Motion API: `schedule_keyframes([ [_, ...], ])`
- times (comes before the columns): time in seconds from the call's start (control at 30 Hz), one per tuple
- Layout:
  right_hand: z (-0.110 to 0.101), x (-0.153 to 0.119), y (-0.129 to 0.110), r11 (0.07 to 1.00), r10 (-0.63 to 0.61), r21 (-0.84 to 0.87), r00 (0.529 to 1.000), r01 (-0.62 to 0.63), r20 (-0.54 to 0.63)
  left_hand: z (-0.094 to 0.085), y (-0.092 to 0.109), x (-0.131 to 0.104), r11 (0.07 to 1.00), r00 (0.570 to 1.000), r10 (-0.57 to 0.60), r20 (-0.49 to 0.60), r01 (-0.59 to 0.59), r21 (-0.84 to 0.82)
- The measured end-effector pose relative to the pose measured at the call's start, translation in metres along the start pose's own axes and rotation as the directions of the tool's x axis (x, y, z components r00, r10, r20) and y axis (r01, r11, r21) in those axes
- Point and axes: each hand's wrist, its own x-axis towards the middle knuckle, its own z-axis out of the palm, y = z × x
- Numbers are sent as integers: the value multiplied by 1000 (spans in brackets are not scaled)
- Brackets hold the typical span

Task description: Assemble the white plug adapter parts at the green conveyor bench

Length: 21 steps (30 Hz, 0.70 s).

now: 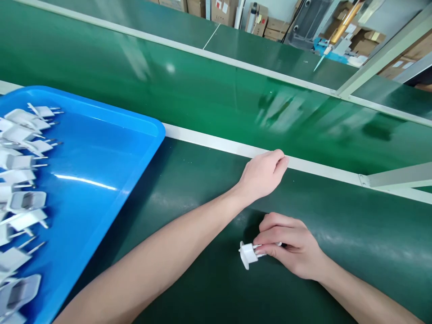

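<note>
Between the fingers and thumb of my right hand (292,245) is a white plug part (248,255), gripped by its pins, its wide end facing left. A bit of white also shows between the fingers. My left hand (263,174) is farther forward, near the white rail, with its fingers curled closed; whatever they hold, if anything, is hidden. At the left, a blue tray (131,126) carries several white plug parts (27,200) with metal pins, heaped along its left side.
The green work surface (202,180) ends at a white rail (209,140). Past it runs a green conveyor belt (202,94). A pale metal frame (398,176) stands at the right. Cardboard boxes (224,11) and a hanging orange tool (346,22) are farther back.
</note>
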Motion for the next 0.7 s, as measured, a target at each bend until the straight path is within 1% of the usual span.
schedule_keyframes([
  [0.13,-3,1,0,999,43,3,998,-43,39,0,1,1,1000,1000,-13,6,13,12],
  [0.27,-8,1,0,997,64,35,995,-67,80,1,1,2,1000,1000,2,4,-2,6],
  [0.43,-8,-2,-2,997,54,48,998,-56,41,1,3,1,999,1000,-18,10,18,-39],
  [0.53,-1,-3,-2,1000,11,5,1000,-11,22,1,3,1,999,1000,-11,4,11,-32],
  [0.6,3,0,-2,998,-5,-62,1000,7,27,1,2,2,1000,1000,2,-3,-2,-14],
  [0.67,2,5,-5,992,10,-123,1000,-8,12,1,1,3,1000,1000,15,-3,-15,5],
  [0.7,-2,6,-9,988,17,-154,1000,-19,-11,1,1,3,1000,1000,23,1,-23,12],
])
